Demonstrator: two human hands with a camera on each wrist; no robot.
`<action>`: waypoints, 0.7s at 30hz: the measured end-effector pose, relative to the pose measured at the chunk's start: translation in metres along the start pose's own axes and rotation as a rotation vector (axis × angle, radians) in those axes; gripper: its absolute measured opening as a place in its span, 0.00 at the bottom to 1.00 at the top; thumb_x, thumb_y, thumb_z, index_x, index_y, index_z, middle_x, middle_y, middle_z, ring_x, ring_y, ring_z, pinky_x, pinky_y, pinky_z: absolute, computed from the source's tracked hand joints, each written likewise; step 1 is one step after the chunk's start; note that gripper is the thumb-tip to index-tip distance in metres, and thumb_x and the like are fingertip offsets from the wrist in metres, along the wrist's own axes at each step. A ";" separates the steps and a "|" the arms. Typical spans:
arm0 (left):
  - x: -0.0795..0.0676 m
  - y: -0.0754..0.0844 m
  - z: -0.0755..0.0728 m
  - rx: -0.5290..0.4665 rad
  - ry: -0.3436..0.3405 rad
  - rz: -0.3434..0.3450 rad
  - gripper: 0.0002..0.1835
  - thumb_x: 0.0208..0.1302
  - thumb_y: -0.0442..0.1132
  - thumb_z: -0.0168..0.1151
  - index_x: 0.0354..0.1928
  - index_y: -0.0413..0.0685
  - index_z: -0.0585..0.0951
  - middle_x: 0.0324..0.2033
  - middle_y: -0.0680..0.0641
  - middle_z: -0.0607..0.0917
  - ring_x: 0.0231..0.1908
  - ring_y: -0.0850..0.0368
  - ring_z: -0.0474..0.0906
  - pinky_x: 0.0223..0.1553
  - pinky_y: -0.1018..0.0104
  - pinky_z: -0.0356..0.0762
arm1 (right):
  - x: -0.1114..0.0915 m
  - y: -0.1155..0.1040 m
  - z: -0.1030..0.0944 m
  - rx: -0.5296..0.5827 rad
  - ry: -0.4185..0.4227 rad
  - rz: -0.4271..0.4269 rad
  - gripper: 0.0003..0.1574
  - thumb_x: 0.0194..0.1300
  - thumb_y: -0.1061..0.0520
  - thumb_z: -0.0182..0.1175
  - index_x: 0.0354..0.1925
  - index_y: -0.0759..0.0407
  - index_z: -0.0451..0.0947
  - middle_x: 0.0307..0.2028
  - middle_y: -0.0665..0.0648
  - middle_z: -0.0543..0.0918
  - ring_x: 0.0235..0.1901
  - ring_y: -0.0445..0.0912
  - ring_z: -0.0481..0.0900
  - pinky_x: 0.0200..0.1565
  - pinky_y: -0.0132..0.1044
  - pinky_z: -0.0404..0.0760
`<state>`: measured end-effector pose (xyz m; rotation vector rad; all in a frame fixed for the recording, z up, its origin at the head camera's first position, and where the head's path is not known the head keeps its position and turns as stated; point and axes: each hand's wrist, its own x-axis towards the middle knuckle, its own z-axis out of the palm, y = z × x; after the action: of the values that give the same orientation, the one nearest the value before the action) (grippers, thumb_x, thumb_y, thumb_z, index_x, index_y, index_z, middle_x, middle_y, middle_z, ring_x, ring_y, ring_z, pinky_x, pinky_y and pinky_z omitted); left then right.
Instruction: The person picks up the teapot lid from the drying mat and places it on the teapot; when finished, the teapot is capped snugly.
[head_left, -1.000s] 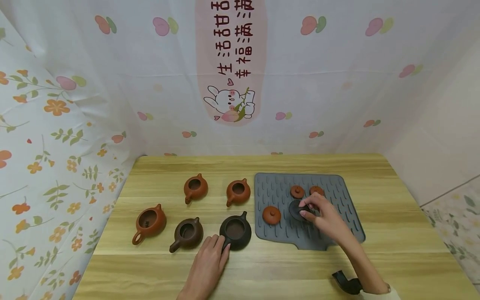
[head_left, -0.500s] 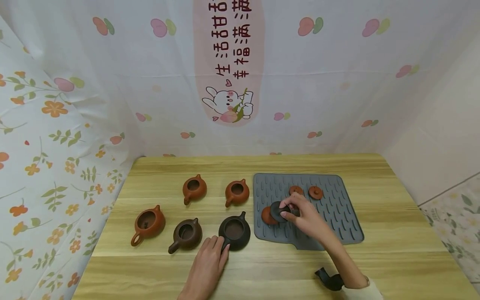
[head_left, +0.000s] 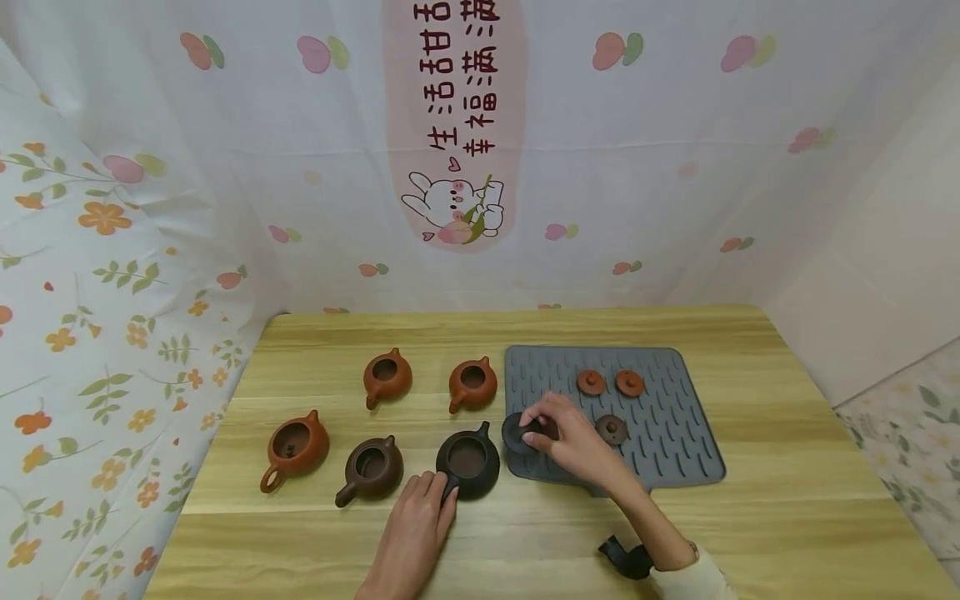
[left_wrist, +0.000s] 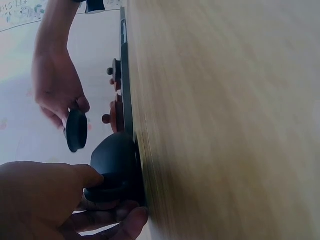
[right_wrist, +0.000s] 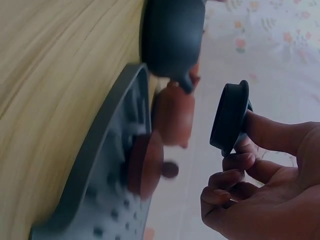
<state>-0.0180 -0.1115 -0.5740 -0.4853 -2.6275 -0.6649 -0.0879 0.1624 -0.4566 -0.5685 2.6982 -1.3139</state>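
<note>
In the head view, my left hand (head_left: 414, 529) grips the handle of a black teapot (head_left: 487, 471) whose top is uncovered. The pot stands upright on the table. My right hand (head_left: 573, 442) pinches a round black lid (head_left: 513, 433) by its top, thumb against fingers. Both wrist views show this lid (right_wrist: 230, 117) in the air, apart from the pot and tilted sideways in those pictures. Beneath it an orange clay lid (right_wrist: 145, 165) lies on the grey mat (head_left: 675, 442); the right hand and black lid hide it from the head view.
Also on the mat are a brown lid (head_left: 611, 429) and two orange lids, one (head_left: 591, 382) left of the other (head_left: 630, 383). Left of the black pot stand a brown teapot (head_left: 378, 475) and several lidless orange teapots (head_left: 307, 450). A patterned curtain (head_left: 637, 208) hangs behind the table.
My right hand has lifted the black lid off the middle of the mat and carried it left toward the black teapot, uncovering the brown lid. The left hand stays on the pot's handle.
</note>
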 end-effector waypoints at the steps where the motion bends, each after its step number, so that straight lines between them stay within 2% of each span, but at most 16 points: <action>1: 0.000 0.000 0.000 -0.003 0.000 -0.003 0.12 0.71 0.39 0.77 0.39 0.48 0.78 0.29 0.53 0.75 0.31 0.56 0.72 0.32 0.63 0.75 | 0.002 -0.002 0.003 0.007 -0.007 -0.006 0.05 0.73 0.63 0.71 0.43 0.57 0.84 0.37 0.49 0.71 0.39 0.42 0.65 0.43 0.37 0.67; 11: 0.001 0.001 -0.001 -0.011 -0.017 -0.012 0.12 0.72 0.39 0.76 0.39 0.49 0.78 0.29 0.54 0.75 0.31 0.57 0.70 0.32 0.64 0.73 | 0.012 -0.007 0.019 0.021 -0.023 -0.050 0.04 0.74 0.63 0.72 0.43 0.57 0.84 0.37 0.50 0.72 0.40 0.42 0.65 0.44 0.38 0.67; 16: 0.001 0.001 -0.002 0.009 -0.015 -0.007 0.12 0.70 0.39 0.77 0.40 0.49 0.79 0.29 0.54 0.75 0.31 0.57 0.72 0.32 0.64 0.75 | 0.014 -0.005 0.032 0.041 -0.002 -0.142 0.07 0.71 0.64 0.73 0.42 0.57 0.83 0.37 0.50 0.72 0.40 0.41 0.65 0.43 0.38 0.68; 17: 0.001 0.001 -0.002 0.009 -0.016 -0.007 0.12 0.70 0.39 0.77 0.40 0.48 0.79 0.29 0.53 0.76 0.31 0.57 0.72 0.32 0.63 0.75 | 0.015 0.001 0.037 0.040 0.009 -0.185 0.06 0.73 0.63 0.72 0.42 0.56 0.83 0.37 0.50 0.72 0.40 0.41 0.65 0.43 0.37 0.67; 21: 0.001 0.000 -0.003 0.008 -0.023 -0.012 0.12 0.69 0.39 0.78 0.41 0.48 0.80 0.30 0.53 0.76 0.31 0.56 0.72 0.32 0.63 0.75 | 0.019 0.009 0.053 0.050 0.030 -0.238 0.07 0.72 0.60 0.73 0.42 0.54 0.83 0.37 0.48 0.72 0.40 0.41 0.66 0.43 0.38 0.68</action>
<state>-0.0178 -0.1124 -0.5716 -0.4784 -2.6550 -0.6566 -0.0950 0.1209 -0.4952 -0.8952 2.6787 -1.4495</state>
